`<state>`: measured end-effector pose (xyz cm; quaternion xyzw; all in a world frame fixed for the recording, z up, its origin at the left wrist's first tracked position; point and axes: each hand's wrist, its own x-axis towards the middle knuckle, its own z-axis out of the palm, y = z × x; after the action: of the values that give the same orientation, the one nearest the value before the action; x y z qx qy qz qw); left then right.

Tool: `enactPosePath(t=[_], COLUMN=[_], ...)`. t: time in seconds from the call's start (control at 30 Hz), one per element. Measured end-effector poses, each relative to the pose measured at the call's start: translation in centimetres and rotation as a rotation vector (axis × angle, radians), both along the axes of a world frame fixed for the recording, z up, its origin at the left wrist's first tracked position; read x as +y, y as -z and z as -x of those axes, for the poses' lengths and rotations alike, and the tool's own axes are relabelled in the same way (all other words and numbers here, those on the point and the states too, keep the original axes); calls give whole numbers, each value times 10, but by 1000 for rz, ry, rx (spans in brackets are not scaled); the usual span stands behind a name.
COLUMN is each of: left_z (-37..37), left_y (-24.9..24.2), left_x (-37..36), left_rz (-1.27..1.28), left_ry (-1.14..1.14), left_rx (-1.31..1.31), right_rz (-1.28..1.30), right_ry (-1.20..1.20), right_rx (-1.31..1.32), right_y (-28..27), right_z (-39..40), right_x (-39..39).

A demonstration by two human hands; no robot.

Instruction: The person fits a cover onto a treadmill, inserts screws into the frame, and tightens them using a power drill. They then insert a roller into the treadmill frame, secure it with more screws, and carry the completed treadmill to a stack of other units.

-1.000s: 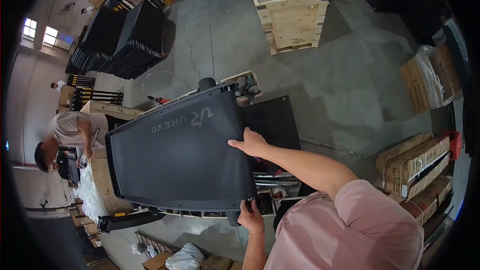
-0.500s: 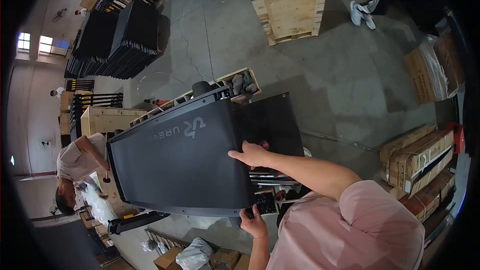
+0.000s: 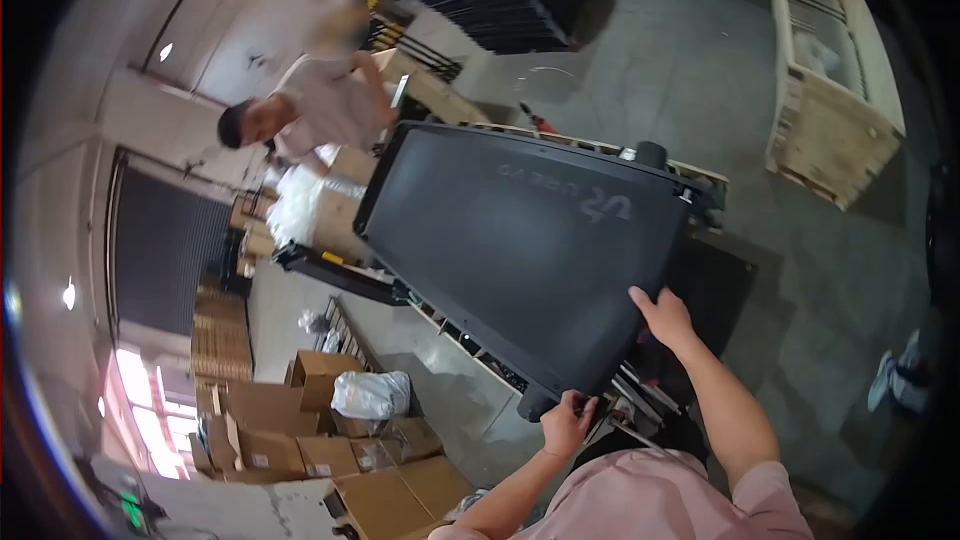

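Note:
A black treadmill [image 3: 500,250] with a grey UREVO logo on its belt lies at a slant in front of me. My left hand [image 3: 568,423] is closed around its near lower corner, beside a dark rounded end piece. My right hand [image 3: 665,318] holds the near edge further up, thumb on the belt surface and fingers partly hidden behind the edge. At the far end stands a co-worker [image 3: 335,105] in a pale shirt, with hands near the treadmill's far edge, partly hidden. Beneath the near end, metal bars [image 3: 645,395] show.
A wooden crate [image 3: 835,120] stands at the upper right, and stacked black panels [image 3: 500,0] lie at the back. Cardboard boxes [image 3: 400,495] and a plastic-wrapped bundle [image 3: 370,395] sit at the lower left. A black upright arm [image 3: 340,275] juts out beside the treadmill. Another person's shoes [image 3: 885,380] show at right.
My view has swung left, so the treadmill and crate sit further right. The co-worker appears more upright, head raised. Both my hands stay on the treadmill's near end.

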<state>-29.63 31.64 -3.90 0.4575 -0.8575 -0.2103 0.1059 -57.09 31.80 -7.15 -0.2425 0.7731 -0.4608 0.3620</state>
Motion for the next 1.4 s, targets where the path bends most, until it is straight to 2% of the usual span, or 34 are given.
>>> enactPosePath(t=[0.03,0.07,0.13,0.17,0.23,0.33,0.4,0.43,0.47,0.5,0.53,0.57,0.6,0.67,0.7,0.73,0.77,0.8,0.87,0.9,0.97,1.0,1.03,1.07,1.1,1.13,1.2,1.23,1.27,1.3,1.33,1.37,1.4], left_z=[-2,-2,-3,-4,-7,-12,-16,-26,-42,-55,-67,-85,-103,-137,-150,-161,-170,-179,-199,-207,-211,-208,-210,-213,-213,-209,-201,-193,-180,-164,-152,-136,-118], left_y=[-1,1,4,2,-2,-13,-30,-22,-7,7,15,19,22,25,22,16,8,4,8,9,-1,-4,1,11,18,22,28,24,16,12,9,5,-18], left_x=[-2,-3,-5,-5,-8,-4,-2,0,6,11,13,17,23,34,37,40,43,45,45,47,45,40,36,36,32,25,16,12,7,0,-10,-16,-20], left_rz=[-6,-23,5,-4,-6,-161,-605,-608,-827,-1044,-1042,-1146,-1252,-1273,-1292,-1290,-1239,-1189,-1194,-1200,-1202,-1213,-1250,-1295,-1343,-1388,-1557,-1627,-1644,-1673,-1681,-1764,-1701], left_ry=[-7,5,-1,20,34,-32,-245,-244,-271,-295,-301,-307,-321,-394,-440,-451,-492,-533,-605,-657,-698,-730,-670,-712,-760,-704,-638,-561,-476,-391,-246,-147,-84], left_rx=[6,13,17,19,42,124,414,418,496,575,576,553,525,544,579,567,558,558,567,564,619,644,640,750,855,834,997,932,1015,1086,1017,917,893], right_rz=[148,170,352,354,285,3,-94,-202,-303,-301,-155,-11,-18,30,25,52,80,79,0,-7,-305,-287,-140,-6,-1,-6,-16,-11,-24,-24,-35,47,139], right_ry=[56,21,121,102,236,244,217,126,31,28,-56,-141,-151,-141,-143,-46,47,37,245,228,484,526,456,386,443,467,577,545,534,559,585,626,651], right_rx=[53,82,-316,-294,-822,-567,-474,-161,152,155,270,370,350,66,45,10,-20,-22,-519,-503,-621,-593,-450,-297,-258,-264,-248,-78,98,204,306,253,201], right_y=[10,24,53,48,37,115,168,191,213,242,274,289,306,319,314,293,263,227,165,164,166,180,208,216,198,179,113,62,16,-18,-44,-61,-74], right_z=[-5,-8,-13,-14,-16,-35,-54,-63,-69,-69,-70,-78,-84,-90,-95,-100,-105,-109,-116,-116,-106,-103,-102,-95,-85,-84,-101,-110,-118,-128,-139,-149,-159], right_x=[1,1,4,13,34,70,96,105,109,105,97,95,94,70,63,56,47,39,31,32,38,51,74,96,114,134,171,182,196,212,226,241,253])
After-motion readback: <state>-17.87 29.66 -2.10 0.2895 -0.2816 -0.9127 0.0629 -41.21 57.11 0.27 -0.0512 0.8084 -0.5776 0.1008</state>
